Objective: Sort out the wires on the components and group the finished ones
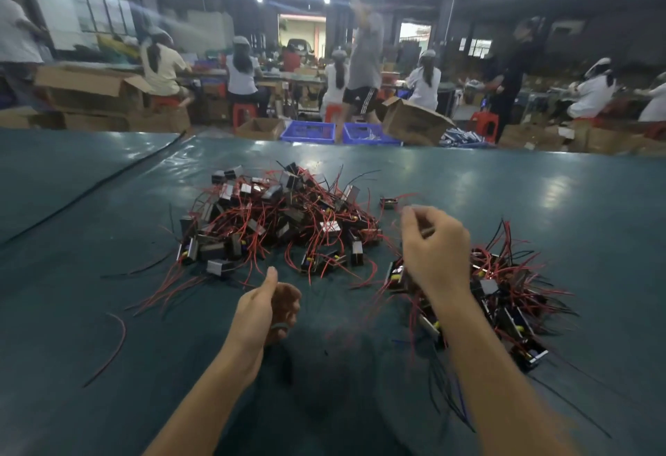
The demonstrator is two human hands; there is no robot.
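Note:
A big tangled pile of small black components with red and black wires lies on the green table ahead of me. A second pile with its wires laid more in line sits to the right. My right hand hovers over the left edge of that second pile, back toward me. Its fingers are curled, and thumb and forefinger pinch what looks like a thin wire end. A component shows just left of that wrist. My left hand is low in front of the big pile, thumb up, fingers loosely curled round nothing.
One component lies alone between the piles. A loose red wire curls on the table at the left. Beyond the far edge stand blue crates and cardboard boxes, with people seated at benches and one walking.

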